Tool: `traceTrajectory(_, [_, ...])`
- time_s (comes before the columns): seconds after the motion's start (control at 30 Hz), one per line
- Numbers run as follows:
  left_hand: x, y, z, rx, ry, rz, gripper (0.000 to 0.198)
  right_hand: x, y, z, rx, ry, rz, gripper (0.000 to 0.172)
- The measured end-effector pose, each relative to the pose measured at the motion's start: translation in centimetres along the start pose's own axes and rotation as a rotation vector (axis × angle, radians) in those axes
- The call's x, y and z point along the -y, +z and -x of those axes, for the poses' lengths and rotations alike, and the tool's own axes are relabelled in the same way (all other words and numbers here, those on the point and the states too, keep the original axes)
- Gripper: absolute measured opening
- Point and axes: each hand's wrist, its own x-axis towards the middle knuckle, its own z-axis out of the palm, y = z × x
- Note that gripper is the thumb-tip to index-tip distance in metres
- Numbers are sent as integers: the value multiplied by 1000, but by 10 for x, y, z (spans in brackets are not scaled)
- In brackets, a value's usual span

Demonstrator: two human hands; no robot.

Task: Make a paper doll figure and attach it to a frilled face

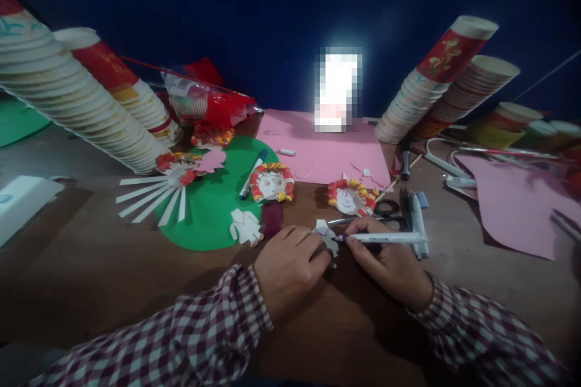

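My right hand [385, 263] grips a white marker pen [381, 238], its dark tip touching a small white paper cutout [321, 228] on the table. Over the lower left of that cutout lies my left hand [293, 263], fingers curled and pressing it down; part of the paper is hidden beneath. Just beyond are two round paper faces with red and yellow rims, one on the left [272, 184] and one on the right [351, 196]. A white body-shaped cutout [246, 227] rests near my left hand. Black-handled scissors [390, 217] lie behind my right hand.
Tall paper cup stacks lean at left [82, 97] and right [436, 78]. Green paper [204, 211] and pink sheets [336, 157] cover parts of the table. A blue-capped marker [253, 174] lies on the green. More markers [415, 217] sit at right. A bright blurred screen [338, 91] stands behind.
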Motion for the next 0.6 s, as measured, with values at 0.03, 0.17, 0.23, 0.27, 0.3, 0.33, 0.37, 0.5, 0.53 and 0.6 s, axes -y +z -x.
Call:
traceTrajectory(0.03, [0, 0, 0, 0, -1, -1, 17, 0, 0, 0, -5, 0, 3, 8])
traceTrajectory(0.17, [0, 1, 0, -16, -2, -14, 15, 1, 0, 0, -11, -6, 1, 8])
traceTrajectory(0.23, [0, 1, -1, -17, 4, -16, 15, 1, 0, 0, -9, -7, -5, 8])
traceTrajectory(0.27, [0, 1, -1, -17, 5, -16, 15, 0, 0, 0, -11, -5, -7, 8])
traceTrajectory(0.3, [0, 1, 0, -16, 5, -15, 15, 0, 0, 1, -15, -4, -9, 8])
traceTrajectory(0.33, [0, 1, 0, -15, 2, -14, 14, -1, 0, 1, -19, -2, -12, 8])
traceTrajectory(0.37, [0, 1, 0, -15, -1, -15, 14, -1, 0, 1, -26, 1, -17, 9])
traceTrajectory(0.5, [-1, 1, 0, -23, 1, -23, 13, -1, 0, 1, -56, 23, -39, 10])
traceTrajectory(0.53, [-1, 1, 0, -27, 0, -25, 13, -1, 0, 1, -60, 27, -41, 11])
traceTrajectory(0.6, [-1, 1, 0, -31, 1, -24, 14, -1, -1, 0, -67, 29, -49, 11])
